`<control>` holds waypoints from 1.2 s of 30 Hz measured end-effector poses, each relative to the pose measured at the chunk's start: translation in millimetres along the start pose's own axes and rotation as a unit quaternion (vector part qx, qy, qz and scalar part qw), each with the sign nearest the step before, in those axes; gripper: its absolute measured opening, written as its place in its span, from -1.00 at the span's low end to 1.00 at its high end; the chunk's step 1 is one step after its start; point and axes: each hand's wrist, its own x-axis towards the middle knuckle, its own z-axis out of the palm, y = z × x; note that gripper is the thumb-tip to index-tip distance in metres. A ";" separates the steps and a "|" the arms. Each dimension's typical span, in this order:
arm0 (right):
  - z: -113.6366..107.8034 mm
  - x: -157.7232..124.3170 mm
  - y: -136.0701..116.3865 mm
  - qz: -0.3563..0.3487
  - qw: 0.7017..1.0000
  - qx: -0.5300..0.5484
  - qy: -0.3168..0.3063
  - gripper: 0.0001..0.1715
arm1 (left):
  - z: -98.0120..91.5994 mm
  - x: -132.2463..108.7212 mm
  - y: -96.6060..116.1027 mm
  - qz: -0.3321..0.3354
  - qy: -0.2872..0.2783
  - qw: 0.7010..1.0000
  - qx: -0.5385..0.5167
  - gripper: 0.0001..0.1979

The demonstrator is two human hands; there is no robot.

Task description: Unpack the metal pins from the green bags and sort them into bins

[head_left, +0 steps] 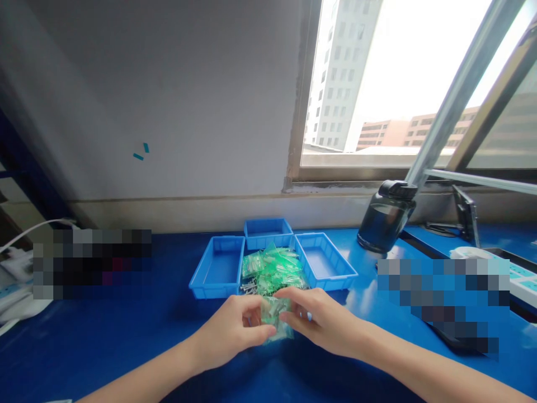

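Both my hands meet over the blue table, pinching one small clear plastic bag [276, 319] with greenish contents. My left hand [235, 333] grips its left edge with curled fingers. My right hand [321, 319] holds its right and top edge between thumb and fingers. Just behind the bag lies a heap of similar green-tinted bags [274, 268], with some metal screws [248, 287] at its front left. Three blue plastic trays surround the heap: one on the left [210, 285], one behind [268, 225], one on the right [335, 274].
A dark jar with a black lid [384, 221] stands at the right near a slanted metal post [453, 101]. A white power strip [522, 282] lies far right. White cables [17, 263] sit at the left edge. Wall and window close the back.
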 end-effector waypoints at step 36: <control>-1.2 7.2 -1.3 -0.046 0.991 -0.120 0.021 -0.86 | -0.5 -1.0 2.5 0.023 0.041 0.996 0.073 -0.81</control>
